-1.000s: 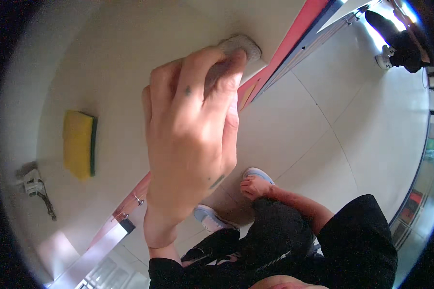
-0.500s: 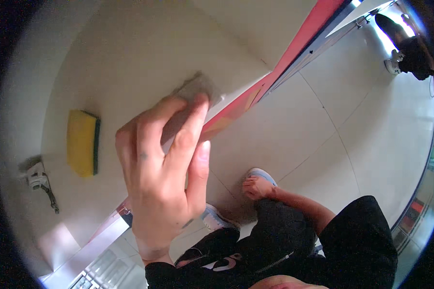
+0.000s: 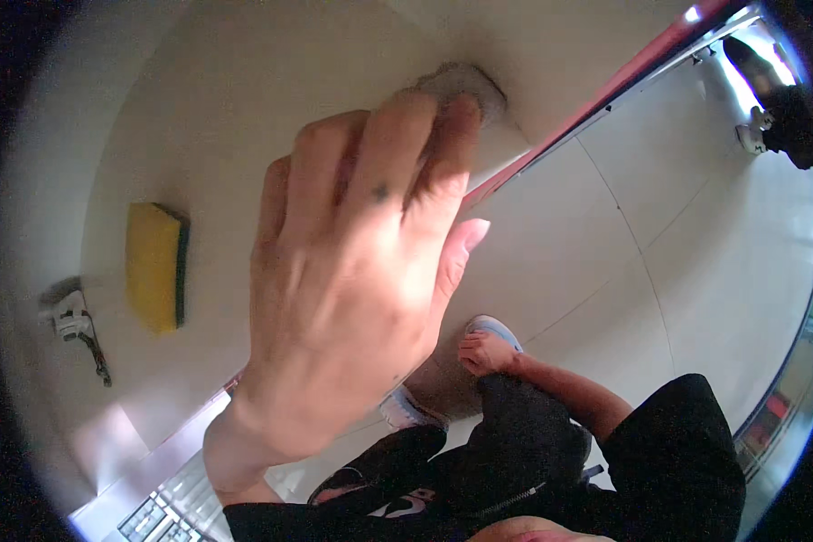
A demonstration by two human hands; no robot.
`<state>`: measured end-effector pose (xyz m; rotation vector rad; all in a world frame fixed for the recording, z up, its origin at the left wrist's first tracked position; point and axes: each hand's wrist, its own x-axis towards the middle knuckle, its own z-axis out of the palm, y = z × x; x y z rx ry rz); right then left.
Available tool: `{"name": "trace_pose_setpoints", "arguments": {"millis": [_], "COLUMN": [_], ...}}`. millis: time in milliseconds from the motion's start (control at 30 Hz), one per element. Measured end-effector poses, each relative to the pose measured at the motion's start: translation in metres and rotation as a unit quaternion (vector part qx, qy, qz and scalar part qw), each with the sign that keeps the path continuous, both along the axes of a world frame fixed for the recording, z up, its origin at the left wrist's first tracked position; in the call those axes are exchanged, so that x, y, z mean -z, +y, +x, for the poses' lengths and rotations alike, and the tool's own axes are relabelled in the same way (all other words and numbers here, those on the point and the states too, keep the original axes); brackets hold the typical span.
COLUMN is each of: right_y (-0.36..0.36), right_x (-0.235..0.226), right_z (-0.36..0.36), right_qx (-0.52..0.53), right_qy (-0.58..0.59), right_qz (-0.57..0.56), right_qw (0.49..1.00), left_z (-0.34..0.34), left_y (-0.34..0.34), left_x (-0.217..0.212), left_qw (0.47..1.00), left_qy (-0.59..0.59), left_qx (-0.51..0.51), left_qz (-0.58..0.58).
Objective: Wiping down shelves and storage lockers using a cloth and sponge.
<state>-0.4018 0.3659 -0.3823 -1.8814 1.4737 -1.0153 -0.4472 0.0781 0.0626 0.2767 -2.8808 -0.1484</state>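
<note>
Up close, mid-frame, left hand (image 3: 348, 262) reaches up from the lower edge, back of hand to camera, fingers bent and lying close side by side, thumb standing apart on the right. Its index and middle fingertips are on a grey pad (image 3: 483, 86), which lies against the pale tabletop (image 3: 226, 108) in the upper middle, near the tabletop's red edge (image 3: 646, 68). The hand covers part of the pad; can't tell if the fingers close around it or only press down. To the left of the hand, well apart from it, a yellow sponge (image 3: 152, 269) with a dark green side sits on the same tabletop, long side running roughly up and down the frame. Further left, a small white item (image 3: 70, 316) with a dark strip trailing off it; kind unclear. Lower down, black sleeve (image 3: 686, 434) and dark legwear (image 3: 528, 425) of the wearer. Right hand (image 3: 486, 352) is low by the knee, away from the tabletop, fingers bunched together and bent; too small to tell how tightly, or if it holds anything. Just beyond it, a light blue and white shoe (image 3: 499, 328); the second shoe (image 3: 411, 411) shows to the left of the legs. Below, pale tiled floor (image 3: 596, 244). Farthest, upper right: another person (image 3: 790, 126) in dark clothing, cut off by the dark rim, white shoe (image 3: 752, 138) showing.
</note>
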Motion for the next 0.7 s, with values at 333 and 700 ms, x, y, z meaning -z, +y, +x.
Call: {"name": "trace_pose_setpoints", "arguments": {"millis": [333, 700], "right_y": [-0.008, -0.006], "right_x": [-0.006, 0.001], "right_z": [0.006, 0.001], "right_qx": [0.002, 0.005], "right_qy": [0.008, 0.000], "right_qz": [-0.002, -0.009], "right_qw": [1.000, 1.000], "left_z": [0.005, -0.022], "left_y": [-0.035, -0.086], "left_x": [-0.014, -0.009], "left_qw": [0.999, 0.986], "left_qy": [-0.012, -0.019], "left_qx": [0.031, 0.057], "left_qz": [-0.004, -0.155]}}
